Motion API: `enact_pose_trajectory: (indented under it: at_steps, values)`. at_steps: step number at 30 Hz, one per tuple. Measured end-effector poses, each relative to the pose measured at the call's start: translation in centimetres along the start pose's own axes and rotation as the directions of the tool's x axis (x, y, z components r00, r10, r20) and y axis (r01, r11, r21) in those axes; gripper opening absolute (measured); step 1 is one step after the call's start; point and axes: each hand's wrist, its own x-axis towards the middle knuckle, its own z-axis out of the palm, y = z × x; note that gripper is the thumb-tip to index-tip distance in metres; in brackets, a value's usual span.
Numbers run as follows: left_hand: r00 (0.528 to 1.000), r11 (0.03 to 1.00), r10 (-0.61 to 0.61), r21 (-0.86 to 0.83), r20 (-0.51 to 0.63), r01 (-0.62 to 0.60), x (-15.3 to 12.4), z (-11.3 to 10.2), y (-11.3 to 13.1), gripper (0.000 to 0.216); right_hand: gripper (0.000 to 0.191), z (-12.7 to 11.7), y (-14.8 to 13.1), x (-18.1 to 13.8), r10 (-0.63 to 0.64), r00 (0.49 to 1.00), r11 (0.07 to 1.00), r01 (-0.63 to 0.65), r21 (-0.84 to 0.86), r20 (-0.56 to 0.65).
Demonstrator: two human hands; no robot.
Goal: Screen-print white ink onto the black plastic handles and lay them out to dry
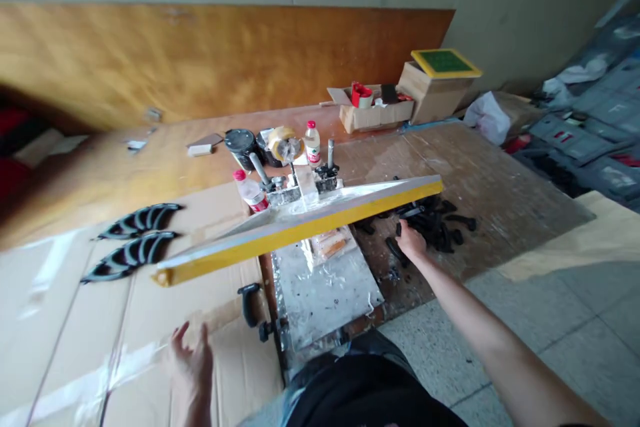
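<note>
My right hand (412, 241) reaches to a heap of black curved handles (440, 219) on the right of the bench, its fingers closed on a small black piece that looks like one of them. Another black handle (397, 252) lies just below that hand. My left hand (193, 361) hovers over the cardboard at the lower left, fingers apart, holding nothing. Close to it, a single black handle (249, 304) rests by the cardboard's edge. Between my hands, a long yellow-edged screen frame (300, 230) is held raised by a clamp stand (305, 183) above a grey base plate (325, 297).
Two black slatted parts (133, 255) lie on the cardboard sheet (200, 300). Behind the frame stand red-capped bottles (313, 145), black tubs (241, 145) and a tape roll (287, 145). Cardboard boxes (373, 117) line the back right; grey crates (575, 137) stand farther right.
</note>
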Motion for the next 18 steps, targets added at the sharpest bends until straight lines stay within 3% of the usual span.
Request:
enact_pose_trajectory:
  at_steps: [2, 4, 7, 9, 11, 13, 16, 18]
  values:
    - [0.999, 0.991, -0.017, -0.136, -0.046, 0.011, -1.4, 1.2, 3.6, 0.057, 0.062, -0.4, -0.5, 0.8, -0.071, 0.997, 0.995, 0.07, 0.065, 0.02]
    - [0.997, 0.979, 0.008, -0.205, -0.077, -0.023, -2.8, 2.0, 7.1, 0.054, 0.067, -1.4, -1.6, 1.2, -0.223, 0.975, 0.946, 0.221, 0.235, -0.021]
    - [0.994, 0.967, 0.028, -0.25, -0.105, -0.054, -4.7, 2.5, 11.8, 0.048, 0.045, -2.8, -4.6, 1.0, -0.514, 0.853, 0.7, 0.48, 0.53, -0.093]
    - [0.994, 0.952, 0.044, -0.296, -0.105, -0.073, -5.6, 2.8, 14.6, 0.044, 0.026, -2.8, -7.6, 0.2, -0.66, 0.744, 0.529, 0.559, 0.638, -0.104]
    - [0.992, 0.933, 0.077, -0.344, -0.098, -0.107, -6.2, 2.9, 17.1, 0.04, 0.017, -1.9, -10.6, -0.7, -0.754, 0.649, 0.433, 0.607, 0.666, -0.1]
    - [0.985, 0.912, 0.138, -0.374, -0.106, -0.167, -6.2, 2.8, 19.5, 0.039, 0.015, -0.6, -13.1, -1.4, -0.809, 0.579, 0.399, 0.668, 0.628, -0.102]
    - [0.964, 0.854, 0.228, -0.448, -0.136, -0.265, -5.4, 2.3, 22.9, 0.036, 0.016, 1.2, -14.6, -2.0, -0.851, 0.51, 0.393, 0.775, 0.495, -0.123]
    - [0.955, 0.784, 0.259, -0.547, -0.144, -0.295, -4.7, 1.8, 25.1, 0.035, 0.015, 1.8, -14.6, -2.3, -0.859, 0.493, 0.404, 0.819, 0.408, -0.138]
